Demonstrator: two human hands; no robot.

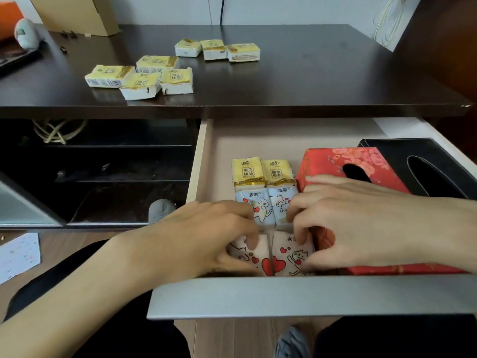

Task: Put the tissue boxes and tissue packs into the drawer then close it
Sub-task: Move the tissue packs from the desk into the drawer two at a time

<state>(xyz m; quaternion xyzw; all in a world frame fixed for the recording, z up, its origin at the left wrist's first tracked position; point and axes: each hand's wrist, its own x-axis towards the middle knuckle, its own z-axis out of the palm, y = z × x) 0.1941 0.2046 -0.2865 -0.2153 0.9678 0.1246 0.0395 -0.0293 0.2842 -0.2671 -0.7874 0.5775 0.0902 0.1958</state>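
The drawer [258, 295] stands pulled open under the dark desk [309, 81]. Inside it lie a red floral tissue box [343, 161], a black tissue box [438, 164] to its right, two yellow packs [262, 171], two blue cat-print packs [268, 205] and two pink heart-print packs at the front. My left hand [206, 236] grips the left pink pack [249, 254]; my right hand [356, 223] grips the right pink pack [289, 254], with the fingers of both hands pressed on the packs. Several yellow packs [144, 76] stay on the desk, three more [218, 49] farther back.
A cardboard box [80, 14] leans at the desk's back left, with a small rounded grey object [25, 33] beside it. Dark shelves [103, 164] and a coil of cord [56, 130] sit left of the drawer. My legs are below the drawer front.
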